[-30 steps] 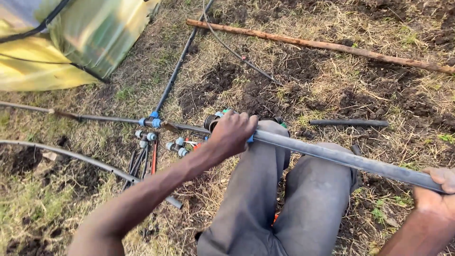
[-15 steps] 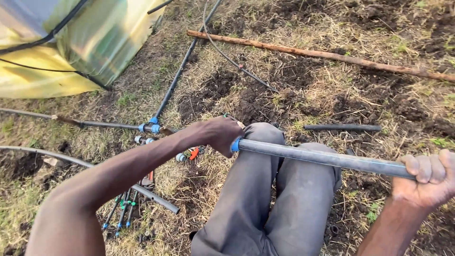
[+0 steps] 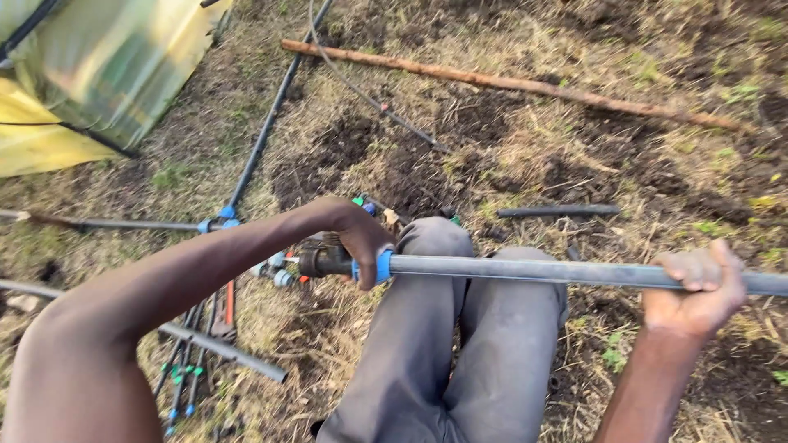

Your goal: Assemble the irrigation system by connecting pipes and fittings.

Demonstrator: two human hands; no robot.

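Clamped around the grey pipe (image 3: 525, 271) lying across my knees, my right hand (image 3: 698, 287) steadies it while my left hand (image 3: 361, 238) closes on the blue-collared fitting (image 3: 345, 264) at its end, which looks seated but perhaps not tightened.

Left hand (image 3: 361, 238) and right hand (image 3: 698, 283): bare, no gloves, rings or watch visible. Both forearms bare to the frame edge; no sleeves in view. Legs in plain grey trousers (image 3: 460, 344), cloth creased at the knees, no markings visible.
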